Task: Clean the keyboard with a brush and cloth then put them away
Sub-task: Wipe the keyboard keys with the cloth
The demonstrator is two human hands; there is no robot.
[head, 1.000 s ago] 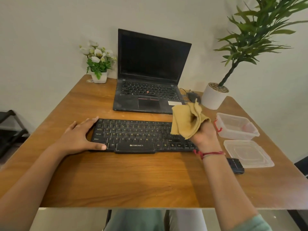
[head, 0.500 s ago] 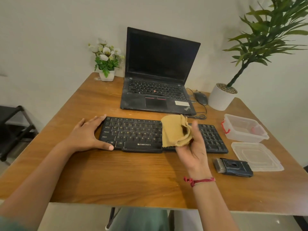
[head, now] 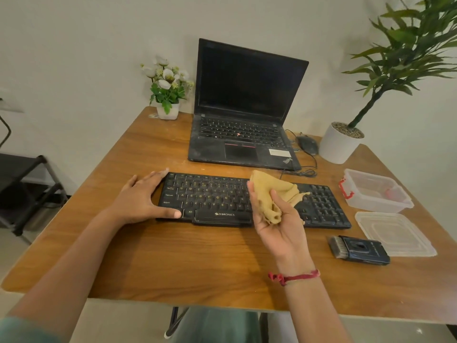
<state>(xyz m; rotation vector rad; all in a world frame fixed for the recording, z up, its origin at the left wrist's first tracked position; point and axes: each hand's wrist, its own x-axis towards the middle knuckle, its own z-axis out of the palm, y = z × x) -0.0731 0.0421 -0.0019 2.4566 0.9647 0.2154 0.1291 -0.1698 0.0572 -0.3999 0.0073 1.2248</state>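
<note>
A black keyboard (head: 217,196) lies across the middle of the wooden table (head: 173,263). My left hand (head: 141,199) rests flat against its left end, thumb along the front edge. My right hand (head: 279,224), palm up, holds a bunched tan cloth (head: 269,191) just above the keyboard's right-centre; the cloth hides some keys. A black brush (head: 358,250) with grey bristles lies on the table in front of the keyboard's right end. At the right stand a clear plastic box (head: 376,191) with a red latch and its lid (head: 395,233), both apart from my hands.
An open black laptop (head: 244,105) sits behind the keyboard, with a wired mouse (head: 308,144) to its right. A small white flower pot (head: 168,95) is at the back left, a tall potted plant (head: 343,142) at the back right. A dark stand (head: 27,184) is left of the table.
My right hand has come from the keyboard's right end toward its middle and turned palm up, with the cloth bunched in it. The left hand has stayed on the keyboard's left end.
</note>
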